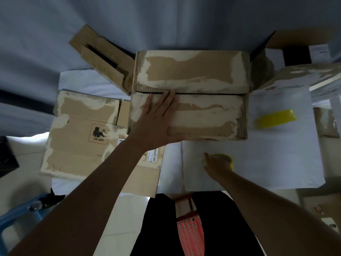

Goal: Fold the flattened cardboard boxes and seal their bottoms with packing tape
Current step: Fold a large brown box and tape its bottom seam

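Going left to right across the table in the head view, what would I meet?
Flattened box with the UN 3481 label → left hand pressing the folded box → right hand on a tape roll → second yellow tape roll.

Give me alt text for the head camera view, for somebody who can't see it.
A person's left hand presses flat on the closed flaps of a cardboard box on a white table, while the right hand grips a yellow tape roll near the table's edge. A flattened box with a UN 3481 label lies to the left; a second yellow roll sits right of the box.
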